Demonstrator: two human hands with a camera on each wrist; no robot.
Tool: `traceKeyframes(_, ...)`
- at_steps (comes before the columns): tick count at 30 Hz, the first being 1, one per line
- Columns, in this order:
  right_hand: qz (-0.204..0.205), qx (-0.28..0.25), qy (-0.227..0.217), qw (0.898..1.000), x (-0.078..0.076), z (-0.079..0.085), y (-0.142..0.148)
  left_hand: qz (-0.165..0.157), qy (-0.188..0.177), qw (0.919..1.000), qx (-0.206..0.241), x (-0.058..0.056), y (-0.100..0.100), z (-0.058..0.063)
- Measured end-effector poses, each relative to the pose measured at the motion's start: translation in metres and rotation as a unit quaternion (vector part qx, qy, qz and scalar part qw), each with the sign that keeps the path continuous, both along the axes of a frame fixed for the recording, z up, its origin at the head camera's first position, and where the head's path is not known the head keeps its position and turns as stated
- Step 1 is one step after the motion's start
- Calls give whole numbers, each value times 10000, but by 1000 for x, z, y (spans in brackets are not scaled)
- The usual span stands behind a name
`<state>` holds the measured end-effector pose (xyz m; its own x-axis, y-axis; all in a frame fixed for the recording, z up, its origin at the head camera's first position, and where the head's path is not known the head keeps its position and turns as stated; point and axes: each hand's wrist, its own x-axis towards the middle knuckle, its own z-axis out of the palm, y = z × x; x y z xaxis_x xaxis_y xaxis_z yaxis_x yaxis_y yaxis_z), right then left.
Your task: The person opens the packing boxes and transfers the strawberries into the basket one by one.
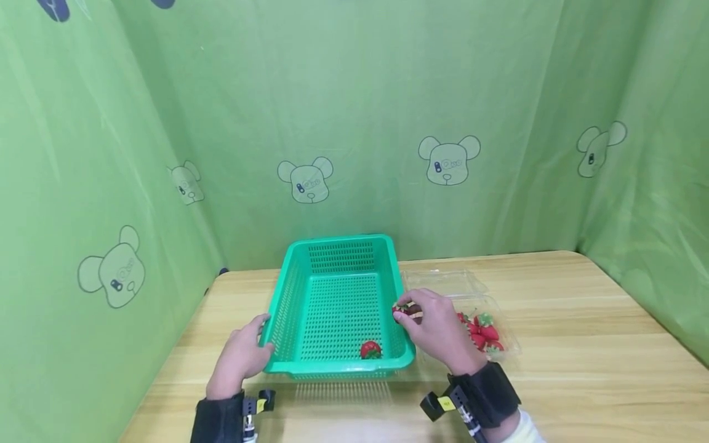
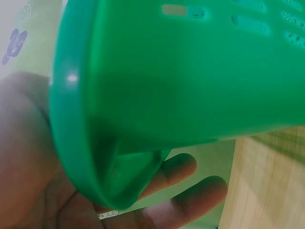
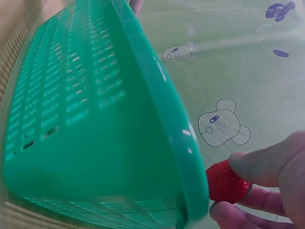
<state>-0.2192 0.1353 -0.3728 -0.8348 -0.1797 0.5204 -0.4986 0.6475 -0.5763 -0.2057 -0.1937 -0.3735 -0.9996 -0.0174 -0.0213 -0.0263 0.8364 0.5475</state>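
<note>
A green plastic basket (image 1: 340, 307) with slotted walls stands in the middle, one red strawberry (image 1: 370, 350) lying in its near right corner. My left hand (image 1: 242, 352) holds the basket's left rim near the front corner; in the left wrist view, fingers (image 2: 202, 195) extend under the rim. Between thumb and fingers, my right hand (image 1: 434, 323) pinches another strawberry (image 3: 226, 182) at the basket's right rim. Beside that hand, an open clear plastic clamshell box (image 1: 512, 338) contains several strawberries (image 1: 487, 332), partly hidden by the hand.
The clamshell's clear lid (image 1: 443, 282) lies folded back toward the rear. Everything rests on a light wooden table (image 1: 598, 344). A green curtain (image 1: 376, 123) with bear-head prints hangs behind the table and along both sides.
</note>
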Motion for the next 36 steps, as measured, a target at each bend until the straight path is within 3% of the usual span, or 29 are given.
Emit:
traceKeyframes(25,161,511,510,9973,3,-7,-10,-63,62,9999,-57,1,0,2)
traceKeyframes(36,291,533,341,9976,3,-9,-13,-73,53,9999,-72,0,0,2)
